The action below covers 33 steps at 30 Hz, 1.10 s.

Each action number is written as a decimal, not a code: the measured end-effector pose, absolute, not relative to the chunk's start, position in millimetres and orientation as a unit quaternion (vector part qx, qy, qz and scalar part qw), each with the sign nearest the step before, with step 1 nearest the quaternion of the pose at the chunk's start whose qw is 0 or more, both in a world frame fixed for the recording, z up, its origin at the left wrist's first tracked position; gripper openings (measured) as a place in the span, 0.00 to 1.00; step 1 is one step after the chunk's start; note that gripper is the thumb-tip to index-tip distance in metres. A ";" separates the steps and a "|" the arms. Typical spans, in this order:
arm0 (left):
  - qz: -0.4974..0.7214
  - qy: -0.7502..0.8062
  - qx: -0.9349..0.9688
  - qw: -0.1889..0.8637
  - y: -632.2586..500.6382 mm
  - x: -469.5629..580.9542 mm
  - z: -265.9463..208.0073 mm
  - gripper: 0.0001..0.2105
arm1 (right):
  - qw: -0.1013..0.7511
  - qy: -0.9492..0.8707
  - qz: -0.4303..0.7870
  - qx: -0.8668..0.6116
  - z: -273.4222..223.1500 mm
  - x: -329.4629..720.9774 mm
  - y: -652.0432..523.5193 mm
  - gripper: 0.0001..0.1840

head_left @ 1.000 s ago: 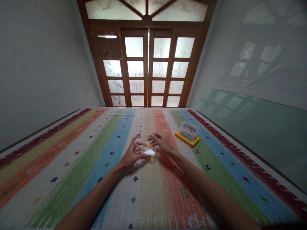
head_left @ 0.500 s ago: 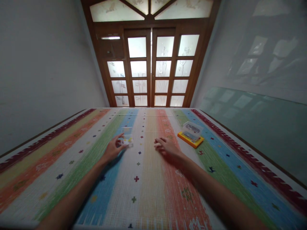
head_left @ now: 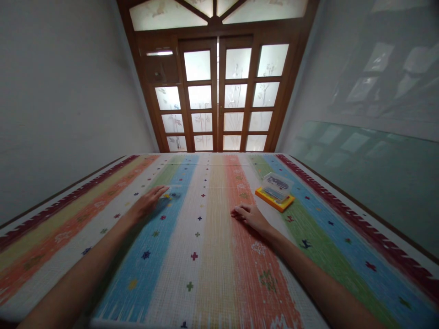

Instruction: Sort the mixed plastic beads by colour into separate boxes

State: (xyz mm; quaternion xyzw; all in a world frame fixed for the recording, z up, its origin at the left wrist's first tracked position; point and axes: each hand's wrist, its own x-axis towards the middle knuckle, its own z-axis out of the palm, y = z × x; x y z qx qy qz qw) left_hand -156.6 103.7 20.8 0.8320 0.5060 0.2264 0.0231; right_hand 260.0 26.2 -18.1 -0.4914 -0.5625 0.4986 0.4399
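Note:
My left hand [head_left: 150, 202] is over the blue and green stripes of the tablecloth, its back turned up. Its fingers close on the side of a small clear plastic box [head_left: 176, 187], mostly see-through, with yellow bits showing near its lower part. The thumb is hidden. My right hand [head_left: 252, 218] rests low over the orange stripe, fingers curled and pinched together. Whatever may be between those fingertips is too small to tell. Beyond the right hand lies a yellow case [head_left: 274, 199] with its clear lid [head_left: 278, 182] raised and dark small parts or grey pieces inside.
A striped, patterned tablecloth [head_left: 195, 274] covers the table. A pale greenish glass panel [head_left: 363, 169] leans along the right wall. Wooden doors with frosted panes [head_left: 217, 96] stand past the far edge, and a plain wall [head_left: 61, 91] rises on the left.
My left hand has moved left with the clear box and turned its back upward. My right hand has shifted slightly right and toward me, still pinched. The yellow case stays in place.

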 end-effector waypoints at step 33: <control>0.132 0.786 0.604 -0.025 51.4 -219.8 18.5 0.35 | 0.414 -0.743 -0.102 -0.515 40.2 336.3 28.7 0.16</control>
